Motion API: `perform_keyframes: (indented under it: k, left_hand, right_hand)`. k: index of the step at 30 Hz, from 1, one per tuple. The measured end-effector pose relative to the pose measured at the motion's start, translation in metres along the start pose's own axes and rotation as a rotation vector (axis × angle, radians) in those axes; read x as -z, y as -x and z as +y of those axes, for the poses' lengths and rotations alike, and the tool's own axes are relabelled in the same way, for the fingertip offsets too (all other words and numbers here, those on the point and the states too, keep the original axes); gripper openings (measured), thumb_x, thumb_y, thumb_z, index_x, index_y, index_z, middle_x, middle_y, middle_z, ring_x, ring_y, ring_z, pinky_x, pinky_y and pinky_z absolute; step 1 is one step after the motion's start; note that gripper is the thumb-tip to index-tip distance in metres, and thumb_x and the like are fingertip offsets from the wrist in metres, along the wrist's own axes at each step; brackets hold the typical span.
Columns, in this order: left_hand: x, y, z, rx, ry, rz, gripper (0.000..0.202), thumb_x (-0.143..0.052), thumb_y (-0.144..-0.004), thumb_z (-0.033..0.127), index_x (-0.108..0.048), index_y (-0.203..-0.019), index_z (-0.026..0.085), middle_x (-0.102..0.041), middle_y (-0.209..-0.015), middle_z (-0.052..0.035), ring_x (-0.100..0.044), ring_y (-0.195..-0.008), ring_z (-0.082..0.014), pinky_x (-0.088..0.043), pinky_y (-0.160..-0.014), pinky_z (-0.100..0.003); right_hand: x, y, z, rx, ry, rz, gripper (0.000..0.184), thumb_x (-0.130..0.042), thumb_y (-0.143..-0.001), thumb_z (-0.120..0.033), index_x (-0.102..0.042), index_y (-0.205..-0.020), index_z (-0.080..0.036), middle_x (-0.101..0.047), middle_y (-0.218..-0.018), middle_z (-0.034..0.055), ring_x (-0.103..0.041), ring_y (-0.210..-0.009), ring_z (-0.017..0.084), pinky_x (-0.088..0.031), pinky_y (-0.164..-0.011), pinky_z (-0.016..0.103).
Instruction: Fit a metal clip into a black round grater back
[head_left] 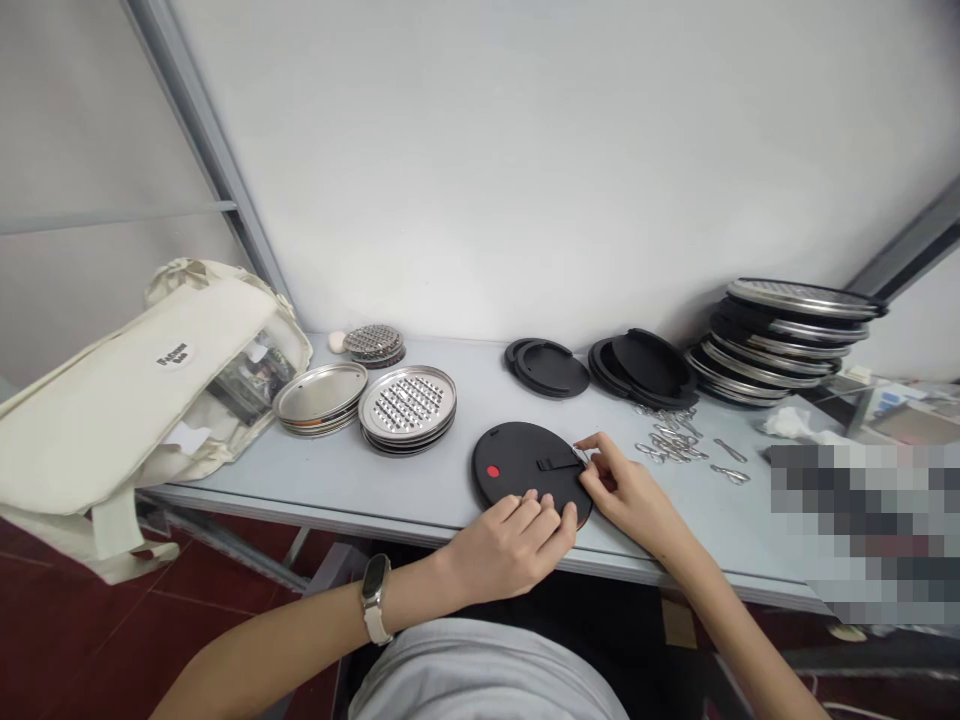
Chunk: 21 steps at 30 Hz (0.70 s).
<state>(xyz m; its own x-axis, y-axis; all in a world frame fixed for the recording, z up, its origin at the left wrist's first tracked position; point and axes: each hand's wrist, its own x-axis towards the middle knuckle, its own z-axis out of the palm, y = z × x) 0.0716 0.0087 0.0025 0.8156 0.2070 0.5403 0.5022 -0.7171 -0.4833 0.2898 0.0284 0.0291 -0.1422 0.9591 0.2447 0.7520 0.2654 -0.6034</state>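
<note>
A black round disc (pixel 517 455) with a red dot and a small latch-like slot lies near the table's front edge. Curled over the disc's near rim, my left hand (pixel 521 545) grips it, thumb out of sight. At the right rim, my right hand (pixel 616 485) pinches a small metal wire clip (pixel 579 455) by the slot. The clip is partly covered by the fingers. More wire clips (pixel 667 445) lie in a loose heap beyond my right hand. Behind the disc sit stacked black rings or covers (pixel 551 368) and a second black stack (pixel 645 362).
Round metal grater plates (pixel 409 405) and plain metal plates (pixel 321 392) are stacked at left, with smaller grater plates (pixel 373 342) behind. A cream bag (pixel 135 370) overhangs the left end. A tall stack of black-and-metal discs (pixel 780 345) stands at right against the wall.
</note>
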Motion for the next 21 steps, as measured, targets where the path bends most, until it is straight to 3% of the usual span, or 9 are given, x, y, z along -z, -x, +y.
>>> perform_keyframes:
  k: [21]
  left_hand:
    - [0.0008,-0.0016,-0.0015,0.012,0.037,0.058,0.036,-0.049,-0.095,0.021,-0.058,-0.127,0.009,-0.063,-0.111,-0.0115,-0.060,-0.098,-0.0210,-0.043,-0.082,-0.031]
  right_hand:
    - [-0.0013,-0.0010,0.0020,-0.002,-0.017,0.004,0.016,-0.041,-0.089,-0.027,-0.044,-0.104,-0.023,-0.043,-0.056,-0.0088,-0.045,-0.049,0.014,-0.038,-0.055,0.024]
